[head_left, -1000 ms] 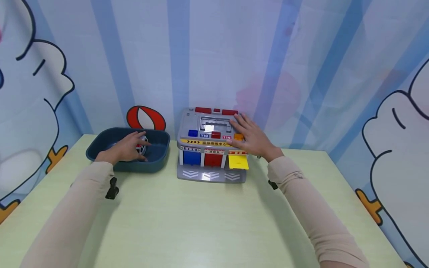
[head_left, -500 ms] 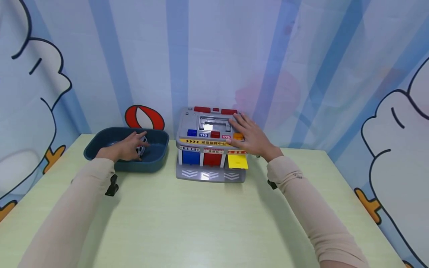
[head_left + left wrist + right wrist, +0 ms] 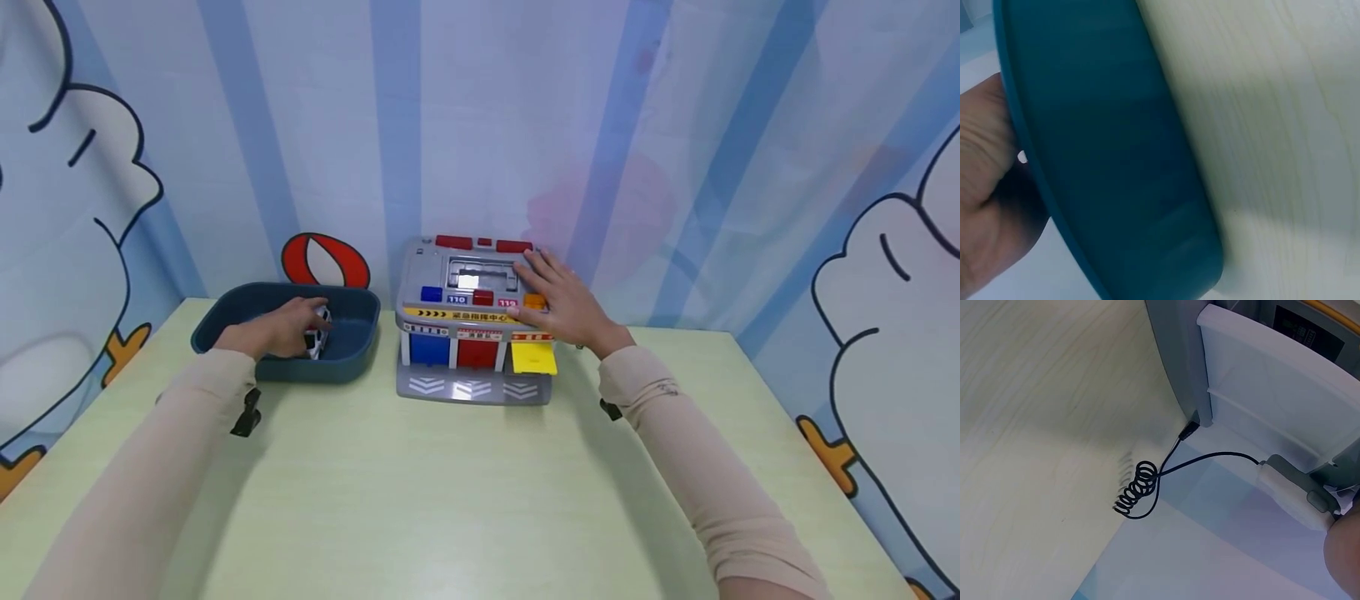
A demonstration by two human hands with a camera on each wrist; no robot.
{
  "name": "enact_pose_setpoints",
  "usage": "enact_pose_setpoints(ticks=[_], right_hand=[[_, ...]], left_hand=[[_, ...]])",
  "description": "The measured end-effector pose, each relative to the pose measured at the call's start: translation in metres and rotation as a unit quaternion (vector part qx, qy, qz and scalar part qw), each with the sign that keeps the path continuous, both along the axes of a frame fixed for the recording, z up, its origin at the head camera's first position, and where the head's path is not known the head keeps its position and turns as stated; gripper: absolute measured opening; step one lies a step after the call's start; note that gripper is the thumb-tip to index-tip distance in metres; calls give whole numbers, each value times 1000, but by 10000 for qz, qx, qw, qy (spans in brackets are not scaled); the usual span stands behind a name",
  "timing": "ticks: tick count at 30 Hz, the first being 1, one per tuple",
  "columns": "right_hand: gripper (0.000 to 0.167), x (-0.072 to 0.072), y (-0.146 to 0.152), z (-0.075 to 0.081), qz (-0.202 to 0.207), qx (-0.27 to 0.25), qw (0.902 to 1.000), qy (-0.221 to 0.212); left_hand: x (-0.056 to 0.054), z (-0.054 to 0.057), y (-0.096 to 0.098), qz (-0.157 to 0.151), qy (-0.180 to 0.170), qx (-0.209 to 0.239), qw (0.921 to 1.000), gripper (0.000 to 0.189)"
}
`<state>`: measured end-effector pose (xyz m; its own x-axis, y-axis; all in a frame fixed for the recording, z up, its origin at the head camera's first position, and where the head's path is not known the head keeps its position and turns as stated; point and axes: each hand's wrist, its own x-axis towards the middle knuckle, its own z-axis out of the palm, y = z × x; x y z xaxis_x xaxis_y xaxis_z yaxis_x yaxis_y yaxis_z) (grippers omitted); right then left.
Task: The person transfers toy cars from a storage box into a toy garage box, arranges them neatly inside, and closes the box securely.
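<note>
Inside a dark teal bin (image 3: 354, 354) at the left, my left hand (image 3: 273, 329) pinches a small white toy car (image 3: 318, 333), which the fingers partly cover. From the left wrist, the bin's outer wall (image 3: 1110, 156) hides most of the hand's work. To the right of the bin stands a grey toy rescue station (image 3: 416, 287) with blue and red doors and a lifted yellow door (image 3: 533, 358). My right hand (image 3: 568, 310) rests on the right end of its roof, fingers spread.
A curtain with blue stripes hangs behind the pale table (image 3: 465, 492). The right wrist view has a coiled black cord (image 3: 1138, 487) running from the station's base to a small grey-and-white handset (image 3: 1297, 490) at its side.
The left fingers, spread around the toy car before, have drawn in on it, and the car has turned slightly. The right hand keeps its place on the roof.
</note>
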<state>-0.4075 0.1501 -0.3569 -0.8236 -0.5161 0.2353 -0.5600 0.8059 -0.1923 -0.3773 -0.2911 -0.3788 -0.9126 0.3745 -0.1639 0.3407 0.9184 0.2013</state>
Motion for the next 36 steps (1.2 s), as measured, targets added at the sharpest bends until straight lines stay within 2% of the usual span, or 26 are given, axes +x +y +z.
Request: enact_pose_setpoints(ticks=[7, 15, 23, 30, 36], right_hand=[[84, 1, 1, 1, -44, -42, 10000, -51], [84, 0, 1, 1, -67, -25, 10000, -37], [82, 2, -1, 2, -96, -69, 9999, -88], [82, 2, -1, 0, -94, -89, 9999, -32], [82, 1, 0, -1, -54, -133, 9999, -40]], left_hand=[[-4, -7, 0, -255, 363, 103, 9990, 40], [-5, -9, 2, -455, 565, 38, 9974, 35], [-5, -11, 2, -294, 529, -33, 9982, 34], [-5, -11, 4, -392, 629, -55, 9972, 27], [-5, -11, 5, -330, 620, -72, 9975, 26]])
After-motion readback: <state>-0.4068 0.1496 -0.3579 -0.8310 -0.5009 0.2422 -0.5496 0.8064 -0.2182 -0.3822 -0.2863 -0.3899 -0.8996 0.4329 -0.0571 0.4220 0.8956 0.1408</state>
